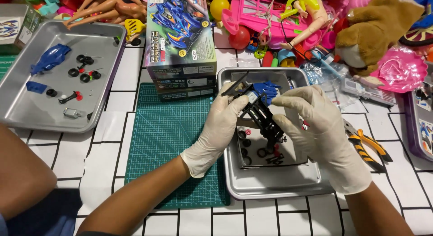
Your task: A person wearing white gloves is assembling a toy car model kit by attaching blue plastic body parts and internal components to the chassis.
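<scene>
Both gloved hands, left hand (221, 127) and right hand (315, 123), are gripping black toy-car chassis (264, 116) over metal tray (270, 184); loose grip risks scattering wheels.

Both gloved hands, left (219, 127) and right (315, 127), are raised close together, fingers curled inward, forearms angled in.

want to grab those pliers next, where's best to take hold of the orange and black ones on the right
Probably by the two handles, coming from the right. The pliers lie flat on the table beside the metal tray, their orange-and-black handles splayed toward the lower right and clear, while the head end is tucked under the right hand.
</scene>
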